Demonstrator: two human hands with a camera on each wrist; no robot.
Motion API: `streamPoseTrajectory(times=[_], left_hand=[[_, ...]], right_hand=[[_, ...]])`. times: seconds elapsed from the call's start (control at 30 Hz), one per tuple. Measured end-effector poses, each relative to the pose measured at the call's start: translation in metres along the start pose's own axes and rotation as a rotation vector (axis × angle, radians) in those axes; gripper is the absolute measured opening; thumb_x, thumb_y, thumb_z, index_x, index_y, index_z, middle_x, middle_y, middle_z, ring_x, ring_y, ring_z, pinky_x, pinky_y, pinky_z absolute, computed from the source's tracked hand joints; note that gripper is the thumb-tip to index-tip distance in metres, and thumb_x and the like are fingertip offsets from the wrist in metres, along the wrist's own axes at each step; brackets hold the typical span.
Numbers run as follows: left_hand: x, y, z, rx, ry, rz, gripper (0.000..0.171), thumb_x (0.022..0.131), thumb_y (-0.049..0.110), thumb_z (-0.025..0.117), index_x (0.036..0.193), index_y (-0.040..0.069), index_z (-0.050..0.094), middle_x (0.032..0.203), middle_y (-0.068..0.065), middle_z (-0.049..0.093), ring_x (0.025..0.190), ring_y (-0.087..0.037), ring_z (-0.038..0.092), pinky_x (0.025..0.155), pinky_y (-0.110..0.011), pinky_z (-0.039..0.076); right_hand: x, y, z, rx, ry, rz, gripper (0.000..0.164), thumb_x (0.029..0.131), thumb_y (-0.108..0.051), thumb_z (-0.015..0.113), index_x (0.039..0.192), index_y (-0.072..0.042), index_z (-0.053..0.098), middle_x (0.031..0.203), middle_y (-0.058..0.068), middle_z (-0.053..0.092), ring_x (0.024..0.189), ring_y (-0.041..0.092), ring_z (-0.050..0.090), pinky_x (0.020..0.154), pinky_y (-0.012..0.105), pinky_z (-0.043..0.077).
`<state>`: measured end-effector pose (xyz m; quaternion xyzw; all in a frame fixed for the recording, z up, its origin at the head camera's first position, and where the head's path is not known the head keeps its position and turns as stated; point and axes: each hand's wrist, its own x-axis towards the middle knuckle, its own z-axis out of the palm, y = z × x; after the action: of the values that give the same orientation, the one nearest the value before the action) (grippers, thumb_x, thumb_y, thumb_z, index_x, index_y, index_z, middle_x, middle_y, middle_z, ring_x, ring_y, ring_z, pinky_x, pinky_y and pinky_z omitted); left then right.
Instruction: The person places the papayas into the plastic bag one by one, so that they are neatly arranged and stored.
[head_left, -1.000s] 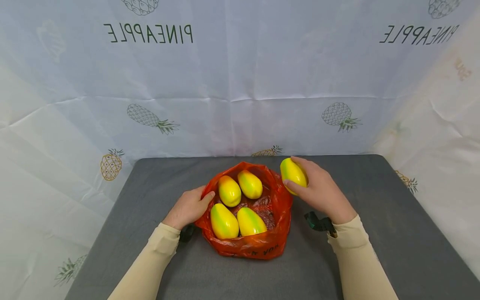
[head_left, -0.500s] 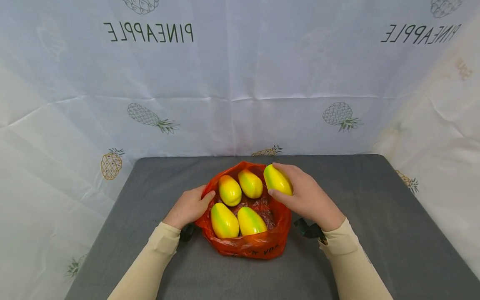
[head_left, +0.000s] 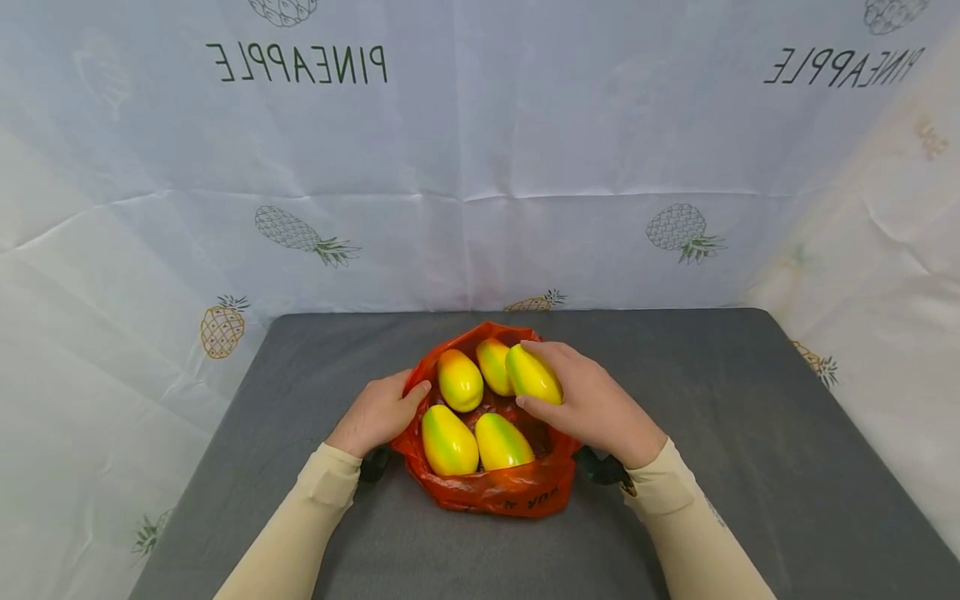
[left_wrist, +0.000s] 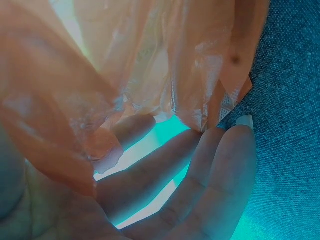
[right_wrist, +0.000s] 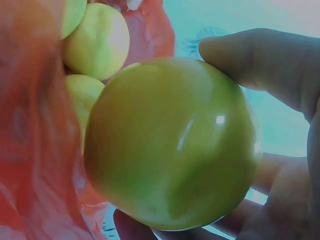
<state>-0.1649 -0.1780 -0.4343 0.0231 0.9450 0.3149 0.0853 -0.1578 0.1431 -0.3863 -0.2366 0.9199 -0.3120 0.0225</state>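
Observation:
A red plastic bag stands with its mouth wide on the grey table, several yellow-green mangoes lying inside. My left hand grips the bag's left rim, thumb over the edge and fingers outside; in the left wrist view those fingers lie against the thin plastic. Over the bag's right part, my right hand holds another mango between thumb and fingers. That mango fills the middle of the right wrist view, and partly covers the ones behind it.
The grey table extends to both sides of the bag. Behind it hangs a pale curtain printed with pineapples, and more of the cloth runs down both sides. Dark wrist straps sit below the hands.
My right hand has carried its mango leftward from beyond the bag's right rim to above the inside of the bag. The left hand has stayed on the left rim.

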Motion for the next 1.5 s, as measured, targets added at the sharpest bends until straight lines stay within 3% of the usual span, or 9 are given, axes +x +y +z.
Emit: streamPoseTrajectory(times=[0.27, 0.6, 0.77, 1.07, 1.33, 1.5], left_hand=[[-0.001, 0.000, 0.000, 0.007, -0.003, -0.002, 0.035, 0.111, 0.038, 0.058, 0.133, 0.013, 0.069, 0.099, -0.005, 0.072, 0.084, -0.021, 0.065, 0.084, -0.040, 0.061], [-0.001, -0.001, 0.001, 0.034, 0.009, 0.045, 0.038, 0.112, 0.040, 0.057, 0.137, 0.015, 0.068, 0.123, -0.007, 0.077, 0.097, -0.023, 0.070, 0.099, -0.052, 0.060], [-0.001, -0.001, 0.001, 0.033, 0.011, 0.046, 0.039, 0.112, 0.041, 0.057, 0.139, 0.015, 0.068, 0.125, -0.007, 0.077, 0.099, -0.024, 0.071, 0.101, -0.053, 0.060], [-0.001, -0.001, 0.001, 0.029, 0.014, 0.043, 0.038, 0.112, 0.040, 0.057, 0.136, 0.014, 0.069, 0.121, -0.006, 0.077, 0.096, -0.024, 0.069, 0.099, -0.052, 0.060], [-0.001, -0.001, 0.001, 0.029, 0.011, 0.042, 0.035, 0.111, 0.040, 0.057, 0.131, 0.014, 0.069, 0.109, -0.005, 0.076, 0.091, -0.023, 0.068, 0.095, -0.048, 0.061], [0.000, -0.001, 0.001, 0.033, 0.013, 0.043, 0.036, 0.111, 0.040, 0.057, 0.133, 0.014, 0.069, 0.112, -0.005, 0.076, 0.093, -0.023, 0.068, 0.096, -0.050, 0.060]], right_hand=[[0.003, -0.003, 0.008, -0.002, -0.034, -0.019, 0.073, 0.098, -0.044, 0.077, 0.162, -0.025, 0.048, 0.158, 0.000, 0.056, 0.120, 0.018, 0.063, 0.102, 0.045, 0.058], [0.002, -0.005, 0.012, -0.013, -0.077, -0.003, 0.072, 0.098, -0.043, 0.077, 0.161, -0.022, 0.050, 0.158, 0.001, 0.057, 0.122, 0.019, 0.063, 0.104, 0.045, 0.056], [0.003, -0.004, 0.013, -0.013, -0.089, 0.002, 0.072, 0.098, -0.043, 0.077, 0.161, -0.021, 0.050, 0.158, 0.001, 0.057, 0.122, 0.020, 0.062, 0.105, 0.046, 0.057], [0.003, -0.006, 0.013, -0.042, -0.098, -0.007, 0.071, 0.098, -0.044, 0.077, 0.161, -0.022, 0.051, 0.160, 0.003, 0.055, 0.129, 0.022, 0.062, 0.110, 0.048, 0.055], [0.003, -0.007, 0.014, -0.065, -0.122, 0.005, 0.069, 0.098, -0.045, 0.075, 0.160, -0.025, 0.052, 0.154, 0.003, 0.058, 0.118, 0.019, 0.062, 0.102, 0.045, 0.056], [0.002, -0.008, 0.014, -0.077, -0.131, 0.001, 0.068, 0.097, -0.044, 0.076, 0.159, -0.024, 0.054, 0.152, 0.003, 0.059, 0.118, 0.019, 0.063, 0.102, 0.045, 0.056]])
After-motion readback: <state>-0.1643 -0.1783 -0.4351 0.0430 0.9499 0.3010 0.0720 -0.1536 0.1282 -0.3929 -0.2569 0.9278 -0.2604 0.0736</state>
